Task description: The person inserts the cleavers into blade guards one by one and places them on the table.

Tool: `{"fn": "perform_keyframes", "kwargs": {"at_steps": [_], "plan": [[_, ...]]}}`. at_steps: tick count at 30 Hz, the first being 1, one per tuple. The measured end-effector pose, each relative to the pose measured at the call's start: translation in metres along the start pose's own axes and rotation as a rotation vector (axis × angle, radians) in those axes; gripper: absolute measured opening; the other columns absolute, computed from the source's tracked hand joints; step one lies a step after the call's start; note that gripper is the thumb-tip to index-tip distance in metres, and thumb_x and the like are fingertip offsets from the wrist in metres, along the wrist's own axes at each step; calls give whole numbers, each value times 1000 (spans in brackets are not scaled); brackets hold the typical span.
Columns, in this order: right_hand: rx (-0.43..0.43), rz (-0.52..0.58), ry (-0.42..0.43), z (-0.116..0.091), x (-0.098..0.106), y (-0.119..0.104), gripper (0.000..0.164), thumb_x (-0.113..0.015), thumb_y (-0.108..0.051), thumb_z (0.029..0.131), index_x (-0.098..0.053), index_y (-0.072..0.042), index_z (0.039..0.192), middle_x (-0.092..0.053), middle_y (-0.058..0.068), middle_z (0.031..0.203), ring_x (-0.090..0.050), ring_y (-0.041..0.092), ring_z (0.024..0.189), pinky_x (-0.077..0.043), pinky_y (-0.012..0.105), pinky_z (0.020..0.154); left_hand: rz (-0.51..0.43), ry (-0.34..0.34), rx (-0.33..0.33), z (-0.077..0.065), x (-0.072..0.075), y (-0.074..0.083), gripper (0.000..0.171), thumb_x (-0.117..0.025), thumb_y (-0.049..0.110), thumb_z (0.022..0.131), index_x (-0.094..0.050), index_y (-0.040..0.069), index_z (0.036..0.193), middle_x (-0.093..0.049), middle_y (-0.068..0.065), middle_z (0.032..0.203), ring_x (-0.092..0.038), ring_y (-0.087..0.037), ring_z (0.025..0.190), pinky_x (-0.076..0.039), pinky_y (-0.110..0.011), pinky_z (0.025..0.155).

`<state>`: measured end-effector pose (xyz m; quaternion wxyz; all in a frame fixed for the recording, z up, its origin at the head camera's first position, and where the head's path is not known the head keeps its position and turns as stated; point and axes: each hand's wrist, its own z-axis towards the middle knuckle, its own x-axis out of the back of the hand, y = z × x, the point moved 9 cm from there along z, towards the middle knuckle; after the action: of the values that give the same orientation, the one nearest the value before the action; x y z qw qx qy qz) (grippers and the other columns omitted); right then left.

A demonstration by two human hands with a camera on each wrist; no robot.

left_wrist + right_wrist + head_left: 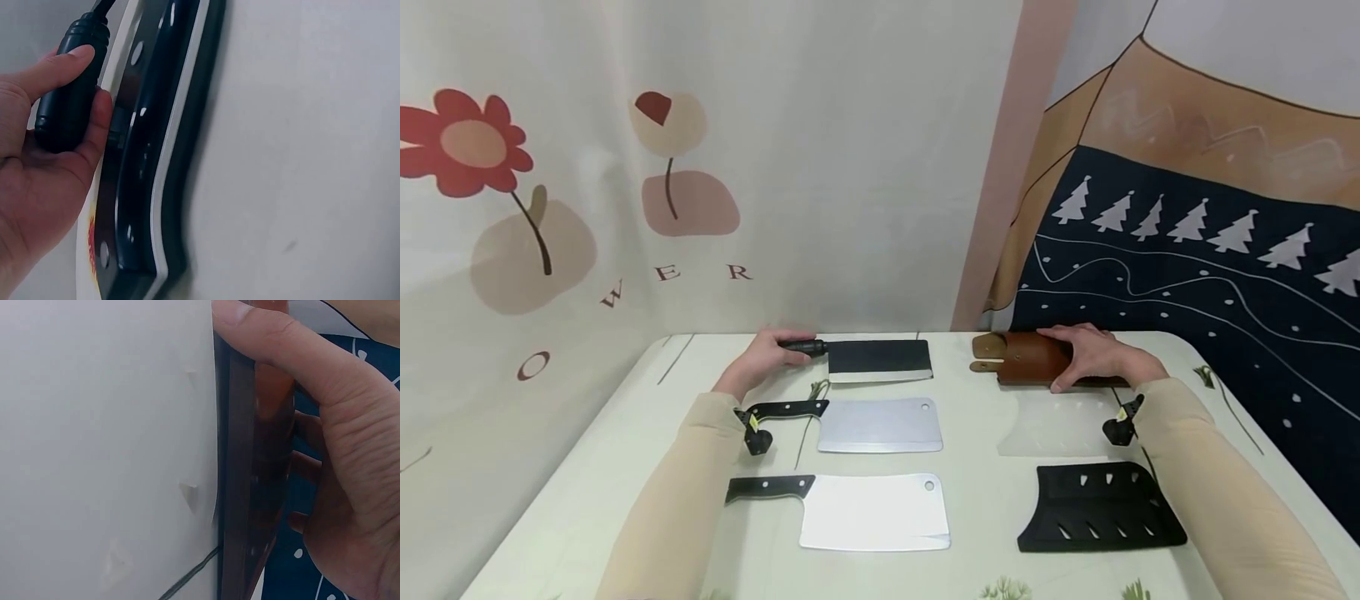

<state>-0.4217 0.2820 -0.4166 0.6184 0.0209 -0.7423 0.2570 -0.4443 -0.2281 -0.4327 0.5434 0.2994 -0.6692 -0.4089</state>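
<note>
At the back of the table lies a cleaver (880,357) with a dark blade, a pale cutting edge and a round black handle (72,94). My left hand (767,358) holds that handle, thumb on top and fingers underneath in the left wrist view. A brown leather knife sheath (1030,360) with two snap straps on its left end is at the back right. My right hand (1093,357) grips it from above, the thumb along the near edge and the fingers over the far side (275,425).
Nearer me lie two silver cleavers, a middle one (880,425) and a front one (876,512), both with black riveted handles pointing left. On the right are a translucent blade guard (1052,425) and a black slotted blade guard (1101,508). A curtain (850,167) hangs behind the table.
</note>
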Motion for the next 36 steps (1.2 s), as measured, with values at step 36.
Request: {"fn": "perform_keyframes", "kwargs": {"at_steps": [36], "plan": [[35,-6,32,-5,22,-30,108,-96,-41,64,-46,-3,151,-40,30,153,-31,52,132,-26,76,101,-352,-25,-11,-14,6,-7,49,-63,-11,95,-50,-14,142,-48,-34,145,-70,-14,100,-55,-30,92]]}}
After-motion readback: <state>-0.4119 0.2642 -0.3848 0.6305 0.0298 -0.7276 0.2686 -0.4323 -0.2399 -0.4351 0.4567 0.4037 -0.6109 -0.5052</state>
